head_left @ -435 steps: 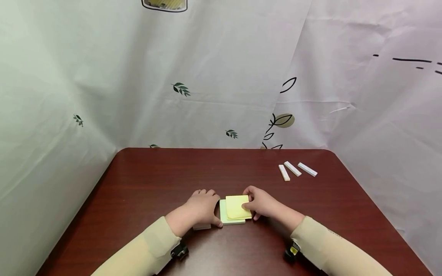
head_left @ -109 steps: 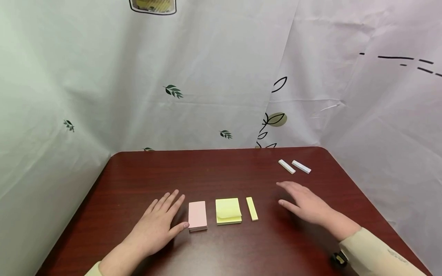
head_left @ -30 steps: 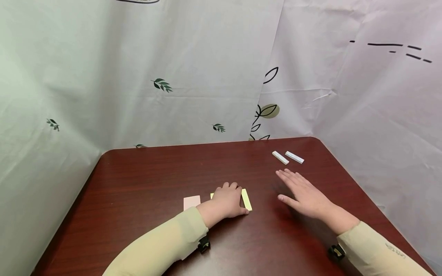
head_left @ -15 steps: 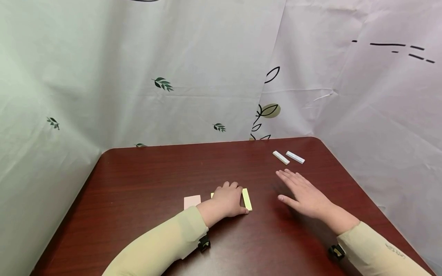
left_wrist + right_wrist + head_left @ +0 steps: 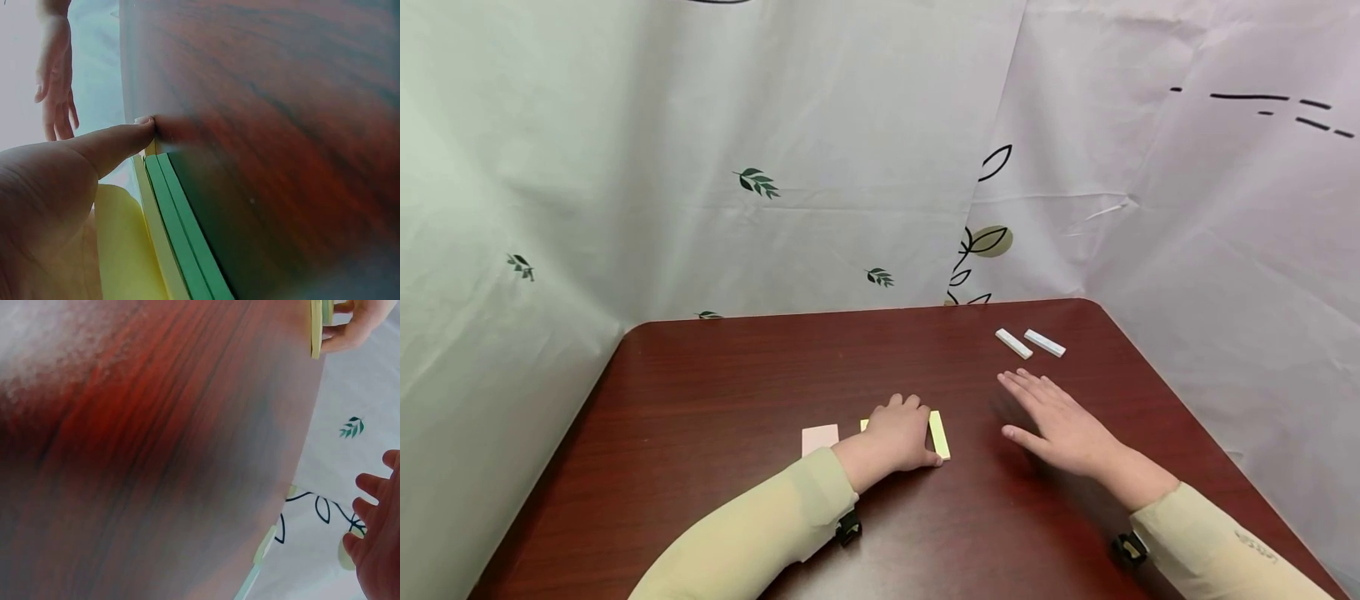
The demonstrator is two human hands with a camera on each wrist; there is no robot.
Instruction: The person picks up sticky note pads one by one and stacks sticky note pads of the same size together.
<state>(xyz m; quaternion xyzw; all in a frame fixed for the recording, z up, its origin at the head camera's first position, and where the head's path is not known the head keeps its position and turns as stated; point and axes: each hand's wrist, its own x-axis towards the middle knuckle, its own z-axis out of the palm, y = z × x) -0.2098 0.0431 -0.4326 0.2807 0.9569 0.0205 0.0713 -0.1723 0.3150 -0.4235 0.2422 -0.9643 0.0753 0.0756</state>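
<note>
My left hand [image 5: 898,435] arches over a square yellow sticky-note pad [image 5: 122,240], hiding most of it in the head view. Green pads [image 5: 187,231] lie beneath that yellow one. Beside it on the right is a narrow yellow sticky-note strip pad [image 5: 939,436]. The left thumb touches its near end and the fingers curl at its far end, pinching it lengthwise. A pink sticky-note pad [image 5: 820,440] lies left of the stack, partly behind the forearm. My right hand [image 5: 1063,429] holds nothing, fingers extended, above the table's right side.
Two pale narrow strip pads, one left [image 5: 1013,343] and one right [image 5: 1045,342], lie at the table's far right. The dark red-brown table [image 5: 737,375] ends at a white patterned curtain [image 5: 820,167]. Both wrists carry small black cameras.
Since the earliest frame, one strip has come from the far right to beside the stack. My left hand then moved right, from beside the pink pad. Both hands stay nearly still over the last second.
</note>
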